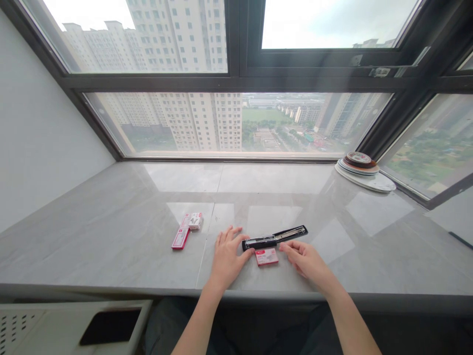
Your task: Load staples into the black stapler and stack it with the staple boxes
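A black stapler (260, 242) lies opened out on the grey stone sill, its top arm swung to the right and its metal inside showing. My left hand (228, 256) grips its left end between thumb and index finger, the other fingers spread behind. Just right of the stapler's middle, my right hand (305, 259) is closed in a pinch; whatever is between its fingertips is too small to make out. In front of the stapler, between my hands, lies a small red and white box (266, 257), close to my left thumb.
Left of my hands lie a red and white box (180, 238) and a small white box (195, 221). A stack of round plates or mats (358, 167) stands at the back right by the window. Below the sill's front edge, a dark phone-like slab (110, 326) rests on a pale surface.
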Action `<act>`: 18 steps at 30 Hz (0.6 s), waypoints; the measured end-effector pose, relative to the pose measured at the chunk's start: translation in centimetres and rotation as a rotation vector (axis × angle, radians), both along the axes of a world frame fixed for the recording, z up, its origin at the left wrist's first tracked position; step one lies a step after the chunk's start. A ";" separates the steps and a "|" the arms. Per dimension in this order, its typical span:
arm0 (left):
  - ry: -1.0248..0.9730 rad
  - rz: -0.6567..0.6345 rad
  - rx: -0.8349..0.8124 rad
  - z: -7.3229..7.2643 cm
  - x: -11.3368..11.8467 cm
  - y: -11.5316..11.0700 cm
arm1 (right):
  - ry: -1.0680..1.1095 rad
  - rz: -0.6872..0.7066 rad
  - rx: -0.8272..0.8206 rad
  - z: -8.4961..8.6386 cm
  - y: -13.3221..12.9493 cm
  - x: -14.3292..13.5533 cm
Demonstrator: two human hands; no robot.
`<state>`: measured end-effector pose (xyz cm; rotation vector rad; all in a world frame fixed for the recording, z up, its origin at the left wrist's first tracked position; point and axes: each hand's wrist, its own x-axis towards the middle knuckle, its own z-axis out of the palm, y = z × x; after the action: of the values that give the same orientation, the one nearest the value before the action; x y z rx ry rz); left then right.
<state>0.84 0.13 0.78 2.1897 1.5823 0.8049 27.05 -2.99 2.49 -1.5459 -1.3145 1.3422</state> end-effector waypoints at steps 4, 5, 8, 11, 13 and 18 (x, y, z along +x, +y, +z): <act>-0.018 -0.007 -0.026 0.2 -0.1 0.2 | 0.131 -0.098 0.010 0.1 1.4 3.8; -0.023 -0.007 -0.034 0.3 -0.1 0.2 | 0.147 -0.081 0.059 0.5 2.0 4.0; -0.029 -0.005 -0.044 0.3 0.0 0.2 | 0.072 0.034 0.197 2.6 4.0 2.6; -0.026 -0.002 -0.026 0.3 0.0 0.2 | -0.145 0.168 0.351 4.3 5.2 -0.2; -0.023 -0.003 -0.017 0.2 -0.1 0.2 | -0.269 0.245 0.411 4.9 5.5 -1.9; 0.000 -0.010 -0.007 0.0 -0.2 0.2 | -0.464 0.354 0.407 5.1 5.3 -4.4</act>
<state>0.69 0.36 0.77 2.1909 1.5703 0.7957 22.70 2.31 7.59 -1.4212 -2.0812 0.8458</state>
